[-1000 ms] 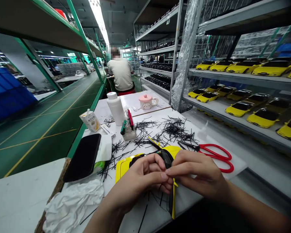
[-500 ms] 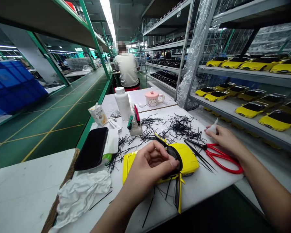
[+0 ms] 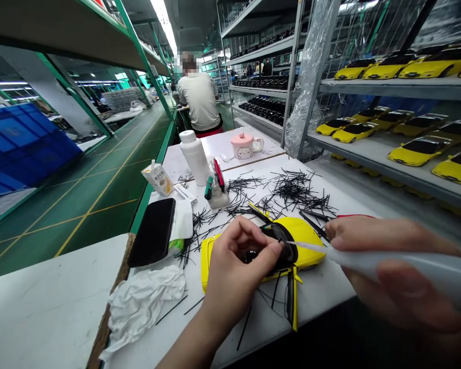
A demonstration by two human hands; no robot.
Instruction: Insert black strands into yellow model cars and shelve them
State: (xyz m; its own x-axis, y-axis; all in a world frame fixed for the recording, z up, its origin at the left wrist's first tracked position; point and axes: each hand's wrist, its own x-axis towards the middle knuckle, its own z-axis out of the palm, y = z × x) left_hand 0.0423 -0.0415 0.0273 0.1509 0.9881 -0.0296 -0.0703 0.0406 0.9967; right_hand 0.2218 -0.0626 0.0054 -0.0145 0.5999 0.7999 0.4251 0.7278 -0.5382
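A yellow model car [image 3: 307, 233] with its doors swung open lies on the white table under my left hand [image 3: 238, 261]. Thumb and forefinger of that hand are pinched together over the windshield, with a small dark tip showing between them; I cannot make out what it is. My right hand [image 3: 399, 282], partly blurred, grips a white squeeze bottle [image 3: 418, 264] with a long thin nozzle. The nozzle's tip points left, close to the left fingertips. Partly hidden behind my right hand are the red-handled scissors [image 3: 318, 215].
Black thin strips [image 3: 292, 187] lie scattered behind the car. To the left are a black phone [image 3: 151, 233], crumpled white cloth [image 3: 146, 302], a drink carton [image 3: 157, 179] and a white bottle [image 3: 194, 159]. Racks with yellow model cars [image 3: 418, 148] stand right. A person [image 3: 197, 97] sits ahead.
My right hand has lifted the squeeze bottle off the table by the scissors and brought its nozzle to the left fingertips. The left hand keeps its pinch over the car.
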